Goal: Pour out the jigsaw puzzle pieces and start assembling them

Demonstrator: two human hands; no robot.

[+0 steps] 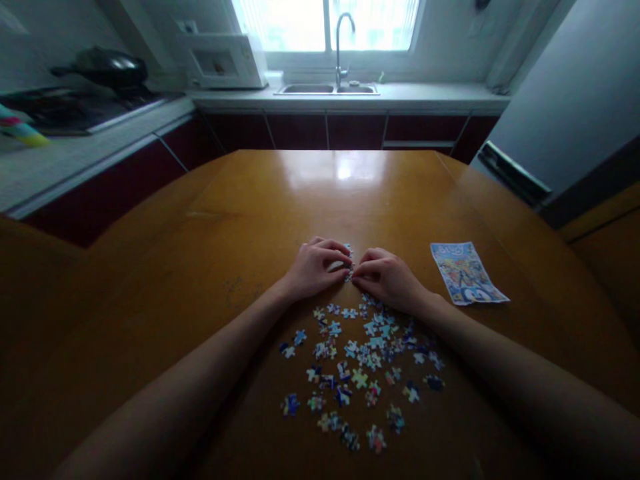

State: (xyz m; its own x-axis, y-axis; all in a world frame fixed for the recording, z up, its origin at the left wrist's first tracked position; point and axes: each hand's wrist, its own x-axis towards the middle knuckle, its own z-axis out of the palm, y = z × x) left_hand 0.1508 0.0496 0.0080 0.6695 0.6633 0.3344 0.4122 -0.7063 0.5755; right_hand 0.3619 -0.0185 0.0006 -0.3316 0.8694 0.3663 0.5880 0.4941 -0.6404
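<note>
The brown wooden worktop (pixel 225 220) stretches before me, a printed picture sheet (pixel 467 272) on its right. My left hand (pixel 316 268) and right hand (pixel 389 277) curl — whether either grips, I can't tell — beside small jigsaw pieces (pixel 349 248) between them; loose jigsaw pieces (pixel 359 379) lie scattered nearer me.

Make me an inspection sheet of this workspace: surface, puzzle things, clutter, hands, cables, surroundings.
Surface: brown table, glossy, light reflected toward its far end.
Puzzle things: loose pieces scattered between the forearms; printed sheet to the right.
Clutter: nothing seen.
Hands: left hand and right hand close together at small pieces; grip unclear.
Cables: nothing seen.
Surroundings: sink, faucet, window, dark pan.
</note>
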